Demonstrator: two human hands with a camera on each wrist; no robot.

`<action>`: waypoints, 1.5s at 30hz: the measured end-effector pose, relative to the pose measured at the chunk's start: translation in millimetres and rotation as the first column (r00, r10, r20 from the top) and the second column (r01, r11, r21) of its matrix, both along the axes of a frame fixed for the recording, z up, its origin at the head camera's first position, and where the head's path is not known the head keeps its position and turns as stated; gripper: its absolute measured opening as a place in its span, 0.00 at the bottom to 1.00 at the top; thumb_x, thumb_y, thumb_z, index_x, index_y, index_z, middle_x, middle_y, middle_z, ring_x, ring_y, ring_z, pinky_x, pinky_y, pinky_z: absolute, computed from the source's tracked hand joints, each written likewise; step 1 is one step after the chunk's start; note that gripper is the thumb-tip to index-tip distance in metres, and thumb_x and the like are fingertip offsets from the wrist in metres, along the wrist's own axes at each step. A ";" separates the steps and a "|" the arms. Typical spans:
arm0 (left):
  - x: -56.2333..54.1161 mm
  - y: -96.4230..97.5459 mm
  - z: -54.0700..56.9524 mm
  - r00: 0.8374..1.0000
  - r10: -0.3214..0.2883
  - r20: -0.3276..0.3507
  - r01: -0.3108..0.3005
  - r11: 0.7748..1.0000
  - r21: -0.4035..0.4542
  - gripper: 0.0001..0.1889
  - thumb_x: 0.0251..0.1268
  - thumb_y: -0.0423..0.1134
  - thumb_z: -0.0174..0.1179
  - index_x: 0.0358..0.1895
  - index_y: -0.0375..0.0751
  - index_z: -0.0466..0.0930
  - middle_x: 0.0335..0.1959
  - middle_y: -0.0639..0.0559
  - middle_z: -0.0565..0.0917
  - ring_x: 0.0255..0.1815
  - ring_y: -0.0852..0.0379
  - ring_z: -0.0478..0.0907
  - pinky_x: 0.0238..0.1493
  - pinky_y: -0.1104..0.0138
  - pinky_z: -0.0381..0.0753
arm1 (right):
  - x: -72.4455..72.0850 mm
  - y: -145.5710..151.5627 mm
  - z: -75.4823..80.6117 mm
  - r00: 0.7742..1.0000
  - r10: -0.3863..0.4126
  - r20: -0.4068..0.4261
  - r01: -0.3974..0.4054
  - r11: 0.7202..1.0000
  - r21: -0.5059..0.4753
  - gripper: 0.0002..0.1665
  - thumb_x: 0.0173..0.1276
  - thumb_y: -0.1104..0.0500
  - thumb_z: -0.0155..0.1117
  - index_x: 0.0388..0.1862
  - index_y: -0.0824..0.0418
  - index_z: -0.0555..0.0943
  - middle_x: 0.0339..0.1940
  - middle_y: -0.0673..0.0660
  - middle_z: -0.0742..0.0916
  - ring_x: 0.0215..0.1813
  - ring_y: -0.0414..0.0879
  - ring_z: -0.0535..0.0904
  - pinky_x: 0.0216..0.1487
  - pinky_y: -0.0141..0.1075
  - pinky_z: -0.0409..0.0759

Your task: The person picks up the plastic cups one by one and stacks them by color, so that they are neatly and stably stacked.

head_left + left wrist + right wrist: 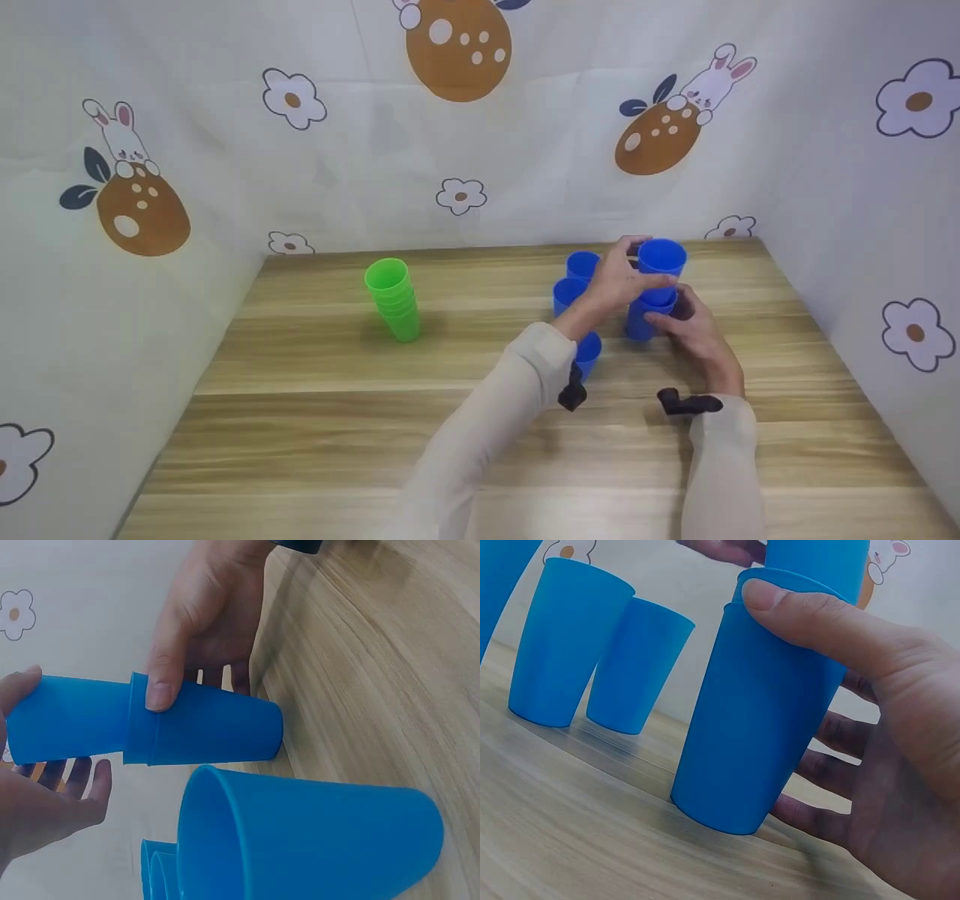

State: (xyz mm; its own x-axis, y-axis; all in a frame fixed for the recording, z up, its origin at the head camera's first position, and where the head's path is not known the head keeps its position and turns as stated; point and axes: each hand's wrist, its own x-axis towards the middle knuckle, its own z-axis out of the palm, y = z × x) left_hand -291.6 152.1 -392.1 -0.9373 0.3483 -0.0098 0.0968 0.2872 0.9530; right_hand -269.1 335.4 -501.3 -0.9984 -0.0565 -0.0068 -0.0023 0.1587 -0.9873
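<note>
My left hand [616, 279] grips a blue cup [75, 718] near its rim, with fingers and thumb on opposite sides. The base of that cup sits inside the mouth of the blue cups [757, 712] below it, where two rims show close together. My right hand [697, 334] holds these lower cups, its thumb near their rims and its fingers round the far side. They stand upright on the table. Left of them are three more upright blue cups: a back one [581, 262], a middle one [566, 291] and a front one [589, 351], partly hidden by my left arm.
A stack of nested green cups [397, 304] stands on the left half of the wooden table [315, 435]. White cloth [360, 172] printed with rabbits and flowers rises at the back and both sides. Black wrist mounts [686, 403] sit at my cuffs.
</note>
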 end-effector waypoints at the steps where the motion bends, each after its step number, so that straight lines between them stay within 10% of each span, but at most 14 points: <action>1: -0.1 -1.1 -0.8 1.000 -0.003 0.004 0.003 1.000 0.011 0.37 0.58 0.47 0.73 0.71 0.52 0.67 0.68 0.52 0.76 0.67 0.53 0.76 0.64 0.62 0.80 | -0.4 -0.3 -0.3 1.000 -0.006 -0.009 0.006 1.000 0.001 0.46 0.69 0.58 0.67 0.79 0.60 0.54 0.78 0.64 0.66 0.76 0.53 0.64 0.77 0.40 0.65; 9: -1.8 -15.0 -9.6 0.999 -0.020 0.027 0.019 0.998 0.061 0.35 0.60 0.45 0.72 0.70 0.50 0.67 0.67 0.50 0.77 0.68 0.52 0.74 0.66 0.60 0.78 | -0.1 -1.3 -3.2 0.998 -0.047 -0.047 0.048 0.999 0.009 0.35 0.68 0.60 0.68 0.71 0.58 0.65 0.57 0.41 0.79 0.59 0.32 0.75 0.59 0.23 0.74; 21: 7.0 -74.8 -20.7 0.982 -0.169 -0.084 0.176 0.981 0.081 0.33 0.63 0.42 0.69 0.70 0.43 0.68 0.66 0.44 0.78 0.68 0.46 0.75 0.67 0.60 0.78 | -0.1 -5.2 -2.8 0.998 -0.059 -0.018 0.059 0.997 0.049 0.41 0.67 0.57 0.70 0.74 0.62 0.61 0.71 0.62 0.74 0.63 0.36 0.71 0.77 0.47 0.62; 32: 21.2 -109.3 -20.7 0.973 -0.189 -0.131 0.193 0.981 0.018 0.35 0.62 0.49 0.70 0.70 0.44 0.68 0.68 0.47 0.76 0.70 0.49 0.73 0.72 0.52 0.73 | 0.8 -4.7 -4.6 0.998 -0.051 -0.047 0.051 0.999 -0.005 0.35 0.66 0.63 0.69 0.69 0.58 0.66 0.56 0.38 0.79 0.61 0.32 0.74 0.65 0.27 0.68; 45: 28.7 -124.9 -35.3 0.968 -0.215 -0.133 0.207 0.976 -0.071 0.44 0.58 0.51 0.72 0.76 0.46 0.60 0.73 0.48 0.71 0.75 0.49 0.67 0.74 0.48 0.69 | -1.6 -4.4 -4.1 0.997 -0.054 -0.049 0.052 0.997 -0.055 0.34 0.66 0.64 0.69 0.68 0.56 0.67 0.54 0.37 0.80 0.60 0.33 0.75 0.65 0.26 0.69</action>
State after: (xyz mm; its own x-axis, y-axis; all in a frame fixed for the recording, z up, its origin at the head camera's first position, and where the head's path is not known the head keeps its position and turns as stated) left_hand -262.9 27.2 -427.4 -0.8365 0.5406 0.0900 0.2908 0.2986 0.9090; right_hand -270.7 331.0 -505.4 -0.9990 -0.0024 0.0448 -0.0448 0.1069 -0.9933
